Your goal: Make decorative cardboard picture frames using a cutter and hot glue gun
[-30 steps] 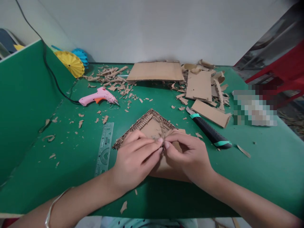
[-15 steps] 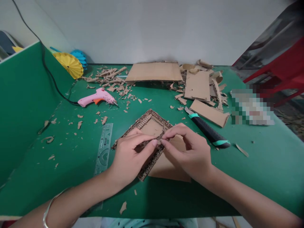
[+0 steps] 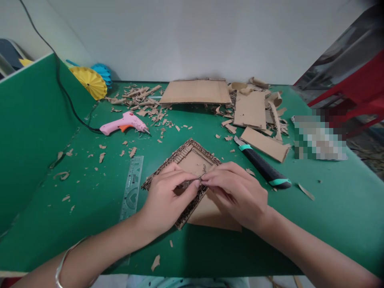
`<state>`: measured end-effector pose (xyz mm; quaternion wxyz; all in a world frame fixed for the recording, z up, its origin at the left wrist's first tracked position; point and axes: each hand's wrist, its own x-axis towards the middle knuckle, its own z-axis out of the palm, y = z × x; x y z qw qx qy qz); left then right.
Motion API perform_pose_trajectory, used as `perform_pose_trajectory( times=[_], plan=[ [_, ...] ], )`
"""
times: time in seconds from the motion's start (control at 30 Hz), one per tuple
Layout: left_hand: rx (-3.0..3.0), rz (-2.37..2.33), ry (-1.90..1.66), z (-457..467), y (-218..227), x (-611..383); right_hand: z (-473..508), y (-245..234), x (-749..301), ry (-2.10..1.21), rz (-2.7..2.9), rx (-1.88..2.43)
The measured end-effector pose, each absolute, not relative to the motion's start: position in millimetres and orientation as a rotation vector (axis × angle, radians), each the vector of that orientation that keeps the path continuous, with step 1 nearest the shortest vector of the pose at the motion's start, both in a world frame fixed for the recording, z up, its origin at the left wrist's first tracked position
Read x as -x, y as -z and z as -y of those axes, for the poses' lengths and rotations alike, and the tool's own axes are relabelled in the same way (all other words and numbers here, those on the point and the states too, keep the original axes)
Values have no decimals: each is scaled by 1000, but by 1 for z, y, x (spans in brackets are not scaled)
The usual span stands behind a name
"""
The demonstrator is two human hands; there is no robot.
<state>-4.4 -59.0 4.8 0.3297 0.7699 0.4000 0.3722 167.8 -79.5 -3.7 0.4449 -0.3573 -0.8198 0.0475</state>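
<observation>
A shallow cardboard tray (image 3: pixel 187 210) with corrugated walls lies turned cornerwise on the green table, over a flat cardboard sheet (image 3: pixel 210 216). Above its near right wall, my left hand (image 3: pixel 171 192) and my right hand (image 3: pixel 237 192) meet fingertip to fingertip. Both pinch a small strip of cardboard (image 3: pixel 199 179), mostly hidden by the fingers. Inside the tray, thin strips run along the far walls, and a loose curled scrap (image 3: pixel 204 169) lies near my right fingers.
A pink glue gun (image 3: pixel 126 123) with a black cord lies at left, above a clear ruler (image 3: pixel 131 188). The black and teal utility knife (image 3: pixel 264 166) is right of my hands. Cardboard pieces (image 3: pixel 195 92) and scraps line the back; paper fans (image 3: pixel 88 83) stand back left.
My right fingers have closed in against the left fingertips and turned slightly over the strip. The left hand stays nearly in place; the tray has not visibly moved.
</observation>
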Motion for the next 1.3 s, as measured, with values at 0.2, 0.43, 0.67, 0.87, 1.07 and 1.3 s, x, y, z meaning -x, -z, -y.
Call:
perform_pose_trajectory(
  times=[0.2, 0.43, 0.67, 0.87, 1.07, 1.3],
  plan=[
    [-1979, -1047, -895, 59, -4, 5, 80, 8, -174, -104, 2119, 841],
    [-1971, -1040, -864, 61, -5, 5, 80, 8, -172, -77, 2139, 772],
    [-1744, -1064, -756, 59, -12, 3, 76, 2, -169, 29, 2174, 732],
    [-1384, -984, -616, 57, -14, 4, 78, 0, -168, -45, 2148, 834],
    [-1338, -1000, -641, 58, -14, 3, 78, 3, -168, -143, 2137, 863],
    [-1416, -1138, -863, 47, -16, 12, 73, 4, -170, 29, 2082, 864]
  ],
)
